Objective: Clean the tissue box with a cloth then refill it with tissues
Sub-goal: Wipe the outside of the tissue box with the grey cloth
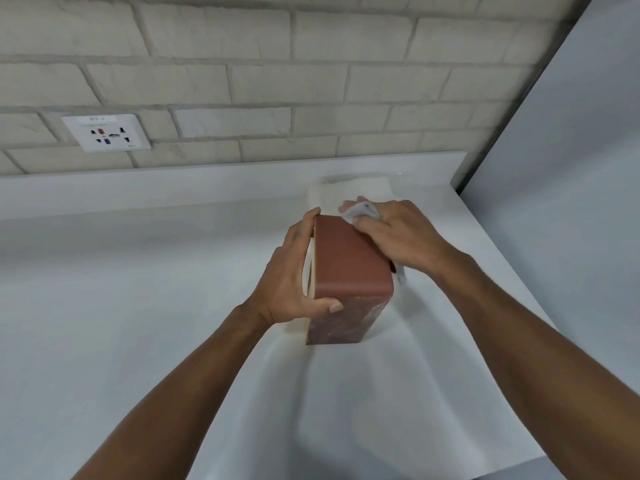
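Box [349,261] in left grip [291,282]; right grip [398,233] presses cloth [358,211] on it.

**Item Count**

Two grips are counted: one left grip [294,282] and one right grip [398,233]. One tissue box [349,265], reddish-brown, is counted. One cloth [360,211], grey, is counted. One white pile [349,188] is recorded behind the box. Whether it is made up of tissues or a folded towel cannot be determined, and its layers cannot be counted. One table [104,289] is recorded, with one white sheet [381,393] laid over part of it. One socket plate [107,132] is counted on one brick wall [311,64]; its openings are too blurred to be numbered. One plain grey panel [571,168] is recorded at the right.
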Demonstrator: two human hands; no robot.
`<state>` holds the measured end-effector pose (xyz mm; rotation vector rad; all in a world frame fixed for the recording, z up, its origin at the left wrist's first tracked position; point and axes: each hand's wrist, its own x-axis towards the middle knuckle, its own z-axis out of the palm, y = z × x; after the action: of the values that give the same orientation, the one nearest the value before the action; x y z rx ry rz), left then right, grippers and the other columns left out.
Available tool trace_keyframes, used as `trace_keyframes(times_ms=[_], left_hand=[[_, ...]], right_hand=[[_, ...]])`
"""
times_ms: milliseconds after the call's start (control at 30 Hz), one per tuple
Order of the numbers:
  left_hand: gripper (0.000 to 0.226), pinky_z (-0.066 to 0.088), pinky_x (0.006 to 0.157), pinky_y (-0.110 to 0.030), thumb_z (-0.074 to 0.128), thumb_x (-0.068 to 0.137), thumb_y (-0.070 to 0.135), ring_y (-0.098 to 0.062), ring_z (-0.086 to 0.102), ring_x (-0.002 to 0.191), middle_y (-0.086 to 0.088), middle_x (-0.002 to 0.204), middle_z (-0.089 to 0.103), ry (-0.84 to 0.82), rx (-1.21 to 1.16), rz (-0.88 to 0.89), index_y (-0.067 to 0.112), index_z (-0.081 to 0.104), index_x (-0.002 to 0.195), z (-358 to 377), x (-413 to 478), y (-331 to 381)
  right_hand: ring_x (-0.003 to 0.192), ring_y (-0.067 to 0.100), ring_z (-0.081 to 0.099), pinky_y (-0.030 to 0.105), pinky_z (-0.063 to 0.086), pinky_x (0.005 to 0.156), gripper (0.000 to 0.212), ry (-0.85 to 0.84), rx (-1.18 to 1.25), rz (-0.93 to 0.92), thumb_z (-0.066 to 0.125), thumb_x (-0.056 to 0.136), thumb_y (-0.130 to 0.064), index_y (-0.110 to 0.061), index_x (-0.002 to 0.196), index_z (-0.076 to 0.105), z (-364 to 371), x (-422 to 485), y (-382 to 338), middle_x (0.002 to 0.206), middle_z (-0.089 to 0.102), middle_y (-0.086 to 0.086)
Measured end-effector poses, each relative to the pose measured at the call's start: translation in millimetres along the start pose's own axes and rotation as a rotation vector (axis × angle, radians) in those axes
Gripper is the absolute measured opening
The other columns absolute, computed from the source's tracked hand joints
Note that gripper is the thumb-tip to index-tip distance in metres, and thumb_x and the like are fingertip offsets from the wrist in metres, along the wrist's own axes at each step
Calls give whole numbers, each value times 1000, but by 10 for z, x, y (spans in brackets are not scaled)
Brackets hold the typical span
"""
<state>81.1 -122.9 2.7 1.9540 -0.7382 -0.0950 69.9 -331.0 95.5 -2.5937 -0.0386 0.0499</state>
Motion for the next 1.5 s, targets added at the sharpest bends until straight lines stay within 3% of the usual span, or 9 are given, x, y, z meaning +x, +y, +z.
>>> trace_keyframes(times_ms=[167, 433, 600, 767, 867, 1000, 1133, 1333, 1500], left_hand=[[115, 41, 112, -59, 60, 64, 95, -22, 35, 148, -1, 161, 33, 17, 19, 100, 29, 34, 156, 14, 16, 5], [146, 39, 115, -54, 62, 54, 99, -18, 39, 146, 0, 159, 32, 1, -2, -19, 23, 5, 165, 2, 12, 0], [140, 36, 119, -55, 60, 58, 99, -18, 33, 151, -2, 164, 29, 24, 5, 23, 25, 5, 164, 29, 3, -19], [139, 40, 116, -52, 73, 55, 83, -13, 38, 145, 6, 160, 29, 16, -18, -60, 32, 3, 164, 51, -9, 21], [130, 38, 116, -33, 75, 56, 77, -6, 41, 142, 10, 155, 34, 70, -88, -129, 41, 11, 162, 62, 9, 100], [122, 42, 112, -31, 74, 59, 79, -6, 50, 133, 11, 148, 45, 207, -290, -297, 39, 21, 162, 71, 102, 133], [135, 44, 114, -38, 74, 55, 88, -9, 54, 135, 10, 152, 50, 232, -405, -455, 28, 23, 165, 14, 181, 170], [83, 55, 94, -35, 67, 67, 87, -20, 72, 110, 6, 111, 78, 163, -562, -682, 23, 71, 120, -27, 236, 261], [71, 56, 91, -36, 57, 79, 83, -24, 72, 110, -2, 113, 78, 146, -587, -779, 27, 75, 118, 30, 239, 203]], right_hand=[[146, -2, 21, 27, 11, 122, 53, -167, -175, -419, 31, 96, -34, -29, 147, 44, 153, -259, -326, 157, 33, -14], [144, -1, 28, 31, 19, 122, 45, -7, -96, -280, 43, 102, -28, -28, 146, 46, -40, -298, 324, 155, 34, -14], [147, 8, 27, 31, 14, 123, 47, -72, -38, -609, 38, 100, -24, -16, 145, 48, 189, -808, 127, 155, 39, -6], [123, 17, 59, 39, 42, 110, 41, 94, 397, 97, 46, 87, -48, -39, 119, 69, 10, -630, 573, 126, 67, -10], [103, 27, 67, 42, 49, 93, 29, 255, 764, 435, 54, 90, -41, -24, 97, 76, 17, -591, 753, 104, 74, 3], [111, 15, 67, 35, 48, 99, 29, 298, 1176, 378, 51, 100, -28, -23, 120, 71, 77, -727, 645, 118, 72, -3], [120, 9, 61, 35, 43, 104, 33, 251, 1035, 217, 43, 104, -34, -38, 129, 63, 120, -811, 513, 127, 67, -11], [115, 0, 62, 11, 49, 88, 37, 131, 1013, 107, 39, 104, -28, -35, 137, 53, 156, -851, 329, 124, 67, -20], [118, 4, 61, 24, 47, 99, 36, 54, 960, 142, 41, 102, -35, -40, 136, 54, 318, -850, 369, 125, 67, -18]])
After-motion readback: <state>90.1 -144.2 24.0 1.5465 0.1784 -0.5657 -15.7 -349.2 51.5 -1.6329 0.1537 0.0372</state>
